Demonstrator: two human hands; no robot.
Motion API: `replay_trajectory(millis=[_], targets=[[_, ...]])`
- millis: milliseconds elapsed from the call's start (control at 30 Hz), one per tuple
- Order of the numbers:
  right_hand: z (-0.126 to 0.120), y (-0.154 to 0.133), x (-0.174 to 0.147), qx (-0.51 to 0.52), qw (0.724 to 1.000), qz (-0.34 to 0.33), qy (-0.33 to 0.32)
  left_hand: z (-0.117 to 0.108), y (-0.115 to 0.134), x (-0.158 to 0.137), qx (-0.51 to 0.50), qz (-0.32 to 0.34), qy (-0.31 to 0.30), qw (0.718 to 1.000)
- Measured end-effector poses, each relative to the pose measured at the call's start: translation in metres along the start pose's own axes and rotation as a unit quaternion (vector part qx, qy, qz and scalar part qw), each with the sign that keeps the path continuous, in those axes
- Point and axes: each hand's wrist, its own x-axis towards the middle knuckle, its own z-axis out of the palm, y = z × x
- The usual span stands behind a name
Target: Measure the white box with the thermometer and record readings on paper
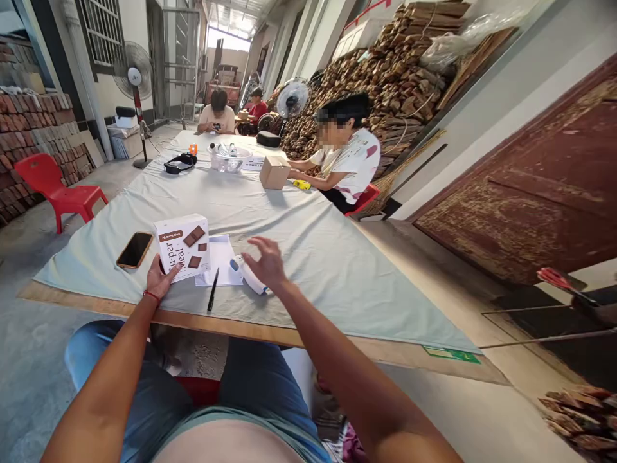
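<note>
My left hand (161,281) grips the lower left edge of a white food box (168,226) with brown chocolate pieces printed on its front. The box stands upright on the cloth, over the left part of some white paper (220,251). My right hand (267,263) hovers with its fingers apart, just above a white object with blue parts (253,278); the hand partly covers it, so its kind is unclear. A black pen (213,290) lies across the paper's lower edge, between my hands.
A phone (135,249) lies left of the box. Farther along the cloth-covered table (366,289) are black goggles (180,163), a clear bowl (229,161) and a cardboard box (274,172) held by a seated person (359,154). A red chair (60,190) stands left.
</note>
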Motion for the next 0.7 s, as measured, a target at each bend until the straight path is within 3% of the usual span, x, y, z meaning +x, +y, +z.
replay_trajectory(millis=[67, 167, 267, 333, 500, 567, 600, 633, 700], targets=[[0.014, -0.009, -0.008, -0.033, 0.993, 0.077, -0.083, -0.001, 0.002, 0.0, 0.0, 0.001, 0.002, 1.0], [0.028, -0.02, -0.015, -0.095, 0.961, 0.191, -0.173, -0.001, 0.003, 0.003, 0.012, -0.003, 0.004, 1.0], [0.03, -0.023, -0.017, -0.127, 0.928, 0.253, -0.241, -0.001, 0.003, 0.006, 0.012, 0.004, -0.001, 1.0], [0.027, -0.022, -0.018, -0.108, 0.923, 0.276, -0.248, -0.001, 0.002, 0.007, 0.004, 0.004, 0.0, 1.0], [0.022, -0.032, -0.022, -0.017, 0.943, 0.282, -0.174, -0.002, -0.001, 0.008, -0.027, -0.018, 0.026, 0.999], [0.026, -0.048, -0.031, 0.094, 0.952, 0.257, -0.137, -0.002, -0.003, 0.009, -0.03, -0.016, 0.028, 0.999], [0.029, -0.059, -0.037, 0.193, 0.942, 0.246, -0.119, -0.003, -0.003, 0.009, -0.031, -0.012, 0.027, 0.999], [0.033, -0.071, -0.044, 0.305, 0.916, 0.239, -0.103, -0.003, -0.004, 0.009, -0.033, -0.007, 0.025, 0.999], [0.041, -0.097, -0.058, 0.494, 0.833, 0.232, -0.089, -0.003, -0.003, 0.01, -0.033, 0.003, 0.018, 0.999]])
